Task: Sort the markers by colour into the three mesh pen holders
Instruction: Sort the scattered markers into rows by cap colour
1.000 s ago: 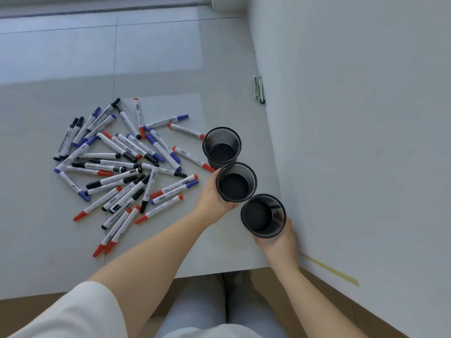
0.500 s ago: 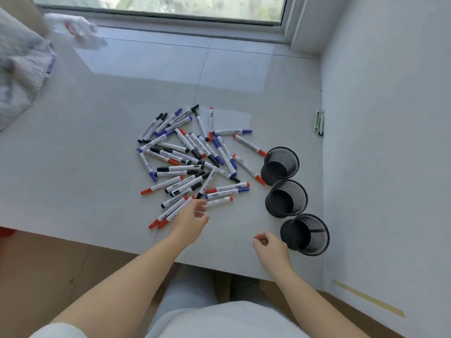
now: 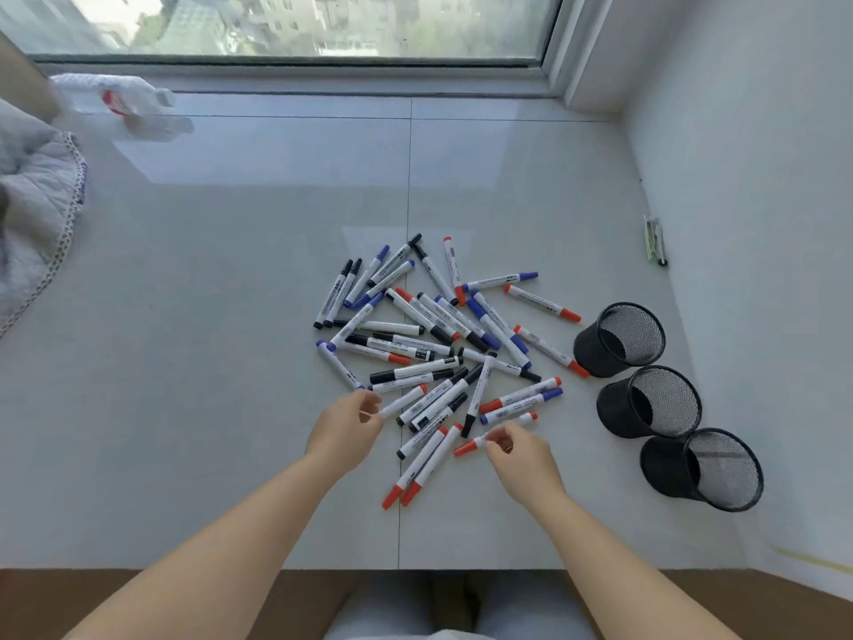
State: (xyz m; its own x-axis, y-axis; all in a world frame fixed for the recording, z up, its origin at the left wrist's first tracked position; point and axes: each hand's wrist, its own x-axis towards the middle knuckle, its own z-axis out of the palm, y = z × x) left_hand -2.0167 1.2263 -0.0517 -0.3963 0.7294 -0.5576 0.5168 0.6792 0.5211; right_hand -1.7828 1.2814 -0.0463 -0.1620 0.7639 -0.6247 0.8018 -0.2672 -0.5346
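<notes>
Sorting has barely begun: all three mesh pen holders (image 3: 646, 404) at right look empty, markers (image 3: 443, 344) piled on the tabletop (image 3: 207, 362). Left hand (image 3: 344, 431) and right hand (image 3: 519, 455) each pinch a red marker.

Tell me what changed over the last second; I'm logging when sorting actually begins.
Both hands let go of the mesh pen holders and moved left to the marker pile. The left hand now pinches a red-capped marker at the pile's near edge; the right hand pinches another red marker. The three holders stayed empty in their row by the wall, and the pile looks undisturbed.
</notes>
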